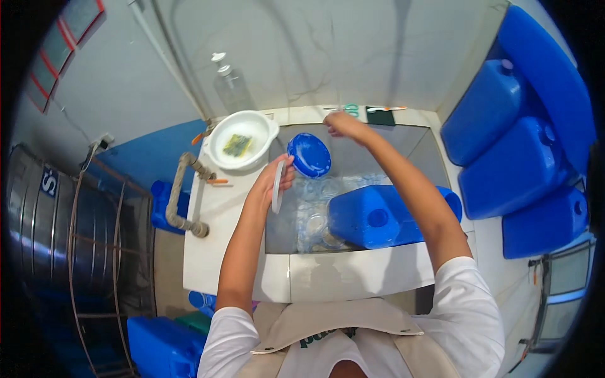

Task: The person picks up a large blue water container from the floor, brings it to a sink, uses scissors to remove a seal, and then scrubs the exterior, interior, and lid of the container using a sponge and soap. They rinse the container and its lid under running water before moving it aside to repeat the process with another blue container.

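Note:
My left hand [268, 180] grips a round blue plastic lid [309, 155] by its edge, above the left part of the sink. White patches, perhaps suds, mark the lid. A thin whitish disc or ring [278, 189], seen nearly edge-on, lies against the same hand. My right hand [345, 125] is over the sink's back rim, beside green-handled scissors [350, 110]; its curled fingers hide whether it holds anything. Below, a blue plastic jerrycan [364, 219] lies on its side in the grey sink basin [283, 236], next to several clear plastic pieces [314, 222].
A white basin [222, 163] with a yellow-green sponge [237, 145] stands left, before a clear pump bottle [231, 87]. A toothbrush [387, 109] lies on a dark green pad [382, 118]. Blue jerrycans [513, 170] stand right. A pipe [174, 198] rises at the counter's left edge.

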`<control>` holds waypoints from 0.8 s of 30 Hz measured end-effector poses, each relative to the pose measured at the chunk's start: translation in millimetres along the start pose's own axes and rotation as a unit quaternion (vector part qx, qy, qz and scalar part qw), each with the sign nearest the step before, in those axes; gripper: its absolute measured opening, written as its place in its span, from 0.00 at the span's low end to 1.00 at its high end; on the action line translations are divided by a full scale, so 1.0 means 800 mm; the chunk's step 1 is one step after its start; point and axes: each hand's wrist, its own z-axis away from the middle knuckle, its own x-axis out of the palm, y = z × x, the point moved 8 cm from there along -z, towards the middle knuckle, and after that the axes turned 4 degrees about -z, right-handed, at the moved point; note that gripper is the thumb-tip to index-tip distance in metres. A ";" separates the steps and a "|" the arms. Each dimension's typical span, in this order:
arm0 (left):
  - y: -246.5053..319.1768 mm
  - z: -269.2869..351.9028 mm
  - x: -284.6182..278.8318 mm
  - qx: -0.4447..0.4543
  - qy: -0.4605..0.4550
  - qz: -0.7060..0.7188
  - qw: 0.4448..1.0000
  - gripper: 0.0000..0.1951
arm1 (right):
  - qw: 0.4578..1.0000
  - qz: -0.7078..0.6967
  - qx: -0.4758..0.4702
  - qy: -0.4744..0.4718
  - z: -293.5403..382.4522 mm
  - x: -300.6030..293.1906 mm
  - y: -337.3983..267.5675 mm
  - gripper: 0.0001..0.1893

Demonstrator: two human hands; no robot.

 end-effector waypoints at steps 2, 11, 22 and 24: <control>-0.002 -0.053 0.017 -0.012 -0.017 -0.016 1.000 0.10 | 0.877 0.449 -0.142 -0.091 -0.020 -0.026 -0.016 0.12; -0.024 -0.171 0.044 -0.091 -0.030 -0.016 0.995 0.10 | 0.957 -0.217 0.193 -0.022 -0.020 -0.054 0.030 0.09; -0.007 -0.178 0.071 -0.125 -0.028 -0.065 0.990 0.08 | 0.953 -0.235 0.189 -0.014 -0.014 -0.055 0.037 0.08; 0.003 -0.159 0.088 -0.130 0.019 -0.032 0.991 0.07 | 0.922 -0.315 0.224 -0.003 -0.007 -0.055 0.044 0.08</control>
